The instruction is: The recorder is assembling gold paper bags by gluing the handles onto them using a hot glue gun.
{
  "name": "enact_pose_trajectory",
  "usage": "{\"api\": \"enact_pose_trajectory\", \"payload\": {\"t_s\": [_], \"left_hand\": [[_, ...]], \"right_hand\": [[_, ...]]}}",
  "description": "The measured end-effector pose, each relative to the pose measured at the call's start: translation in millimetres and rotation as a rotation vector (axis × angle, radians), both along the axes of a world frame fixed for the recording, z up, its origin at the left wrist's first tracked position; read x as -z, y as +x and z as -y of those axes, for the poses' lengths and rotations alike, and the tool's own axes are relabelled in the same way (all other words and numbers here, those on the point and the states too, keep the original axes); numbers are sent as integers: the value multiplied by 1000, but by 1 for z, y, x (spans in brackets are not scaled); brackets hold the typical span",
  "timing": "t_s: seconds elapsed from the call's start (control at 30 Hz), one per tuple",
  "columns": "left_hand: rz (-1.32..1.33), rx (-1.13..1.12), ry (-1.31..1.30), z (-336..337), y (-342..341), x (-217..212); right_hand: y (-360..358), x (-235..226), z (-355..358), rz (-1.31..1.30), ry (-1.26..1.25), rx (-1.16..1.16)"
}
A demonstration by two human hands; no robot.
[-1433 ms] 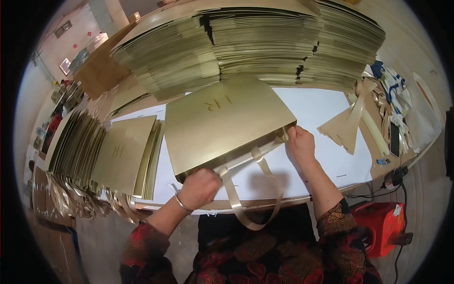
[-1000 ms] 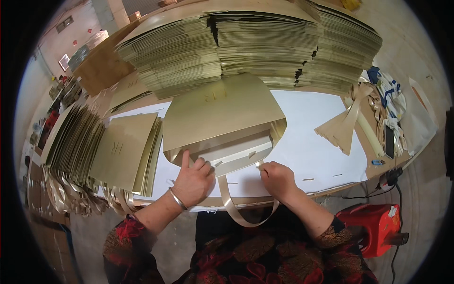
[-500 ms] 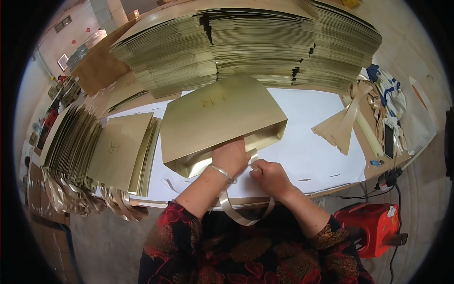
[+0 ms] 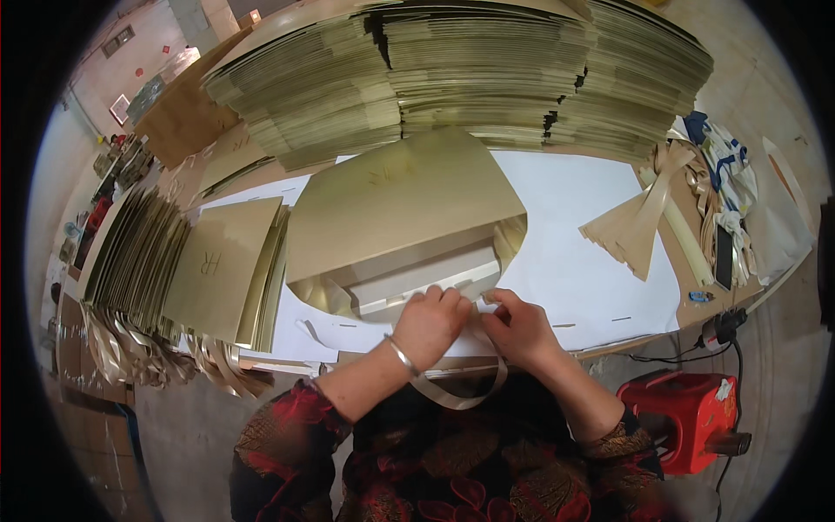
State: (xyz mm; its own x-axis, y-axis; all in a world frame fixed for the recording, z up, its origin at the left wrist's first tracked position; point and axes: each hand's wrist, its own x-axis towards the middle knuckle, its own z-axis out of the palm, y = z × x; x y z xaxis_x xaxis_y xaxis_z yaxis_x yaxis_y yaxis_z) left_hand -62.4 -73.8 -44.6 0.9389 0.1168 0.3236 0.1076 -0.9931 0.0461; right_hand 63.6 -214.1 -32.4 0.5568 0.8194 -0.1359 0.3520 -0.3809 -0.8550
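A gold paper bag (image 4: 404,204) lies opened out on the white sheet, its mouth towards me and its pale inside showing. My left hand (image 4: 432,326) is closed at the near edge of that mouth, fingers curled over the rim. Just right of it, my right hand (image 4: 526,332) pinches a satin ribbon (image 4: 470,402) at the same edge. The ribbon hangs in a loop below both hands, over the table's front edge. My fingers hide where its ends meet the bag.
Tall stacks of flat gold bags (image 4: 478,78) rise behind. Finished-looking bags with ribbon handles (image 4: 209,270) stand at the left. Cut ribbons (image 4: 631,230), a dark phone-like slab (image 4: 723,257) and a blue item (image 4: 700,297) lie right. A red stool (image 4: 687,418) stands below.
My left hand has come out of the bag's mouth to its near rim. My right hand has shifted slightly right. The bag's mouth shows more of its inside.
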Motion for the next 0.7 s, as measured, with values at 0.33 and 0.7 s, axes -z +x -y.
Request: {"api": "enact_pose_trajectory", "payload": {"t_s": [0.33, 0.7], "left_hand": [[-9, -344, -423, -2, 27, 10], [-35, -73, -289, -4, 18, -8]], "right_hand": [[42, -70, 117, 306, 251, 269], [221, -119, 345, 197, -711, 1048]]}}
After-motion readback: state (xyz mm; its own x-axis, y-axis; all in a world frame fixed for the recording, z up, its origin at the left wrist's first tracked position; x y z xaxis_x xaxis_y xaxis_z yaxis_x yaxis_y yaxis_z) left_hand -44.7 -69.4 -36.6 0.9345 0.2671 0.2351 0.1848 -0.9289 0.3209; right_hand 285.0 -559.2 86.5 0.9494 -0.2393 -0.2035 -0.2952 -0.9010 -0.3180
